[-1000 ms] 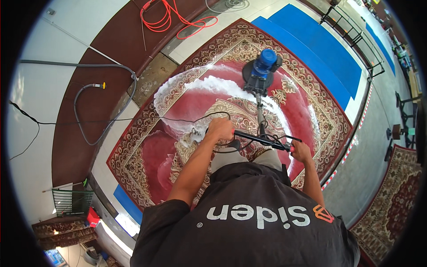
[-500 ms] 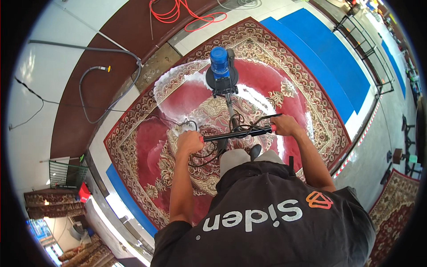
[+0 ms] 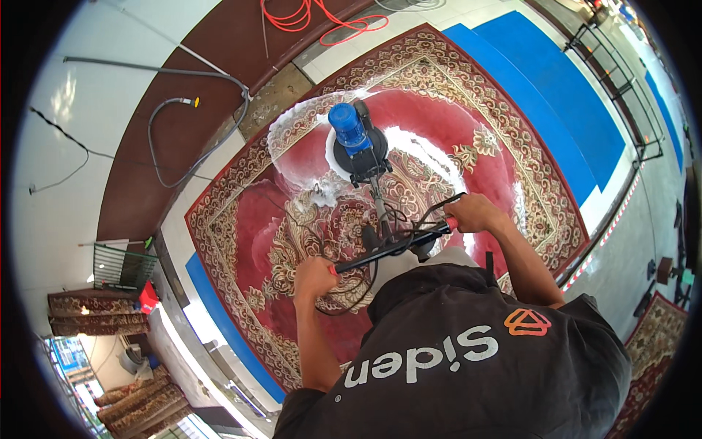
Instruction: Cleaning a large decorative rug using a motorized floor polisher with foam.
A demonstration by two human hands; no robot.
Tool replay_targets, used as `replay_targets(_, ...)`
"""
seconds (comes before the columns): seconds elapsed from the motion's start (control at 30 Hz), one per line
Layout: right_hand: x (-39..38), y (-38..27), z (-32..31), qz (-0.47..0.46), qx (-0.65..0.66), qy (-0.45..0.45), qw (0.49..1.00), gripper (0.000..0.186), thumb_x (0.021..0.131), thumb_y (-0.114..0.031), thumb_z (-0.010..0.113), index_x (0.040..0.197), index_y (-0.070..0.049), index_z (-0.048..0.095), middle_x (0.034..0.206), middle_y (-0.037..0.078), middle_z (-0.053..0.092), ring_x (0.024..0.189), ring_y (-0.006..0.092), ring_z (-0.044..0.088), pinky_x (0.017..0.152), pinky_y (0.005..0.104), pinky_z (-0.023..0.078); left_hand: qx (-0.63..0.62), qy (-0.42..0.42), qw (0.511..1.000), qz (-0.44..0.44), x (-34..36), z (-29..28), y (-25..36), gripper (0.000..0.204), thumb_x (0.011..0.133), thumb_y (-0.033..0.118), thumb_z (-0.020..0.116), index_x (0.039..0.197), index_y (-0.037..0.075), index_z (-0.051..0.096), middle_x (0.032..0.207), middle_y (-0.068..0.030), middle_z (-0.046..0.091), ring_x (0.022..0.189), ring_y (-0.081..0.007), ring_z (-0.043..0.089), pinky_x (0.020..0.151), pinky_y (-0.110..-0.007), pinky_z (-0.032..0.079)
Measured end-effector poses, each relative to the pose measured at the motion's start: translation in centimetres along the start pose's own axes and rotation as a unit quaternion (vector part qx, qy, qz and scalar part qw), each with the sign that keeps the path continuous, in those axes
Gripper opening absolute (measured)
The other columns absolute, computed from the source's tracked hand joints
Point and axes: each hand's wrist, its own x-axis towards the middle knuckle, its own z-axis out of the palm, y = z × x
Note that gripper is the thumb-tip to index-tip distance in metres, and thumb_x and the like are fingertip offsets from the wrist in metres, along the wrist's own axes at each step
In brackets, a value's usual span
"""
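Observation:
My left hand [image 3: 316, 278] is closed round the left grip of a black handlebar, and my right hand [image 3: 474, 212] round its red right grip. The handlebar [image 3: 395, 247] slants, its left end nearer my body. It belongs to a rotary floor scrubber with a blue motor [image 3: 349, 130] over a round black base. The scrubber's base rests on a large red and cream patterned rug [image 3: 431, 110], toward its far side. White foam [image 3: 289, 132] curves across the pile around the machine. A dark cable [image 3: 333, 313] loops below the handlebar.
Blue mats [image 3: 541, 95] lie along the rug's right side, beside a black metal frame [image 3: 618, 91]. A grey hose [image 3: 153, 150] and an orange hose [image 3: 292, 22] lie beyond the far left edge. A green rack [image 3: 124, 267] and rolled rugs [image 3: 142, 402] are at left.
The scrubber's base has swung left over the rug. The handlebar has turned, its left end coming closer to my body. Both hands keep their hold.

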Motion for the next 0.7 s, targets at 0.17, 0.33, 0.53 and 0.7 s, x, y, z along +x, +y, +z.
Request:
replay_targets(0.17,-4.8,-3.0,1.7,0.022,0.02,-0.01,0.999,0.024,0.076,-0.01,0.071,0.1,-0.01,0.071,0.088,0.018,0.075,0.092,0.0417,0.073,0.078,0.0545,0.056,0.008,-0.033,0.999,0.013,-4.3,1.9,-0.8,0.023,0.073,0.032,0.074,0.081,0.012,0.081,0.079,-0.0181,0.074,0.08,-0.0407,0.073,0.078,-0.051,0.059)
replay_targets(0.33,-10.7,-6.6,5.1,0.094,0.037,-0.013,0.995,0.02,0.079,-0.012,0.072,0.099,-0.01,0.071,0.087,0.017,0.074,0.09,0.041,0.073,0.075,0.0542,0.056,0.025,-0.081,0.995,0.058,-7.3,2.2,-0.6,0.022,0.074,0.033,0.074,0.082,0.014,0.081,0.079,-0.018,0.074,0.078,-0.0411,0.073,0.074,-0.051,0.059)
replay_targets(0.53,-16.7,-12.4,12.8,0.17,0.084,0.015,0.982,0.024,0.079,-0.014,0.072,0.103,-0.011,0.07,0.085,0.019,0.073,0.087,0.0429,0.073,0.074,0.0567,0.056,0.071,-0.072,0.983,0.15,-7.7,3.1,-3.7,0.024,0.072,0.037,0.075,0.078,0.013,0.08,0.074,-0.0175,0.072,0.073,-0.0405,0.072,0.072,-0.051,0.058)
replay_targets(0.7,-20.6,-17.1,19.2,0.234,0.133,0.058,0.961,0.025,0.081,-0.014,0.07,0.105,-0.011,0.07,0.088,0.021,0.074,0.089,0.0448,0.073,0.076,0.0576,0.056,0.124,-0.102,0.961,0.225,-6.6,2.5,-3.5,0.023,0.074,0.034,0.07,0.079,0.014,0.08,0.078,-0.0187,0.073,0.076,-0.0416,0.072,0.074,-0.052,0.058)
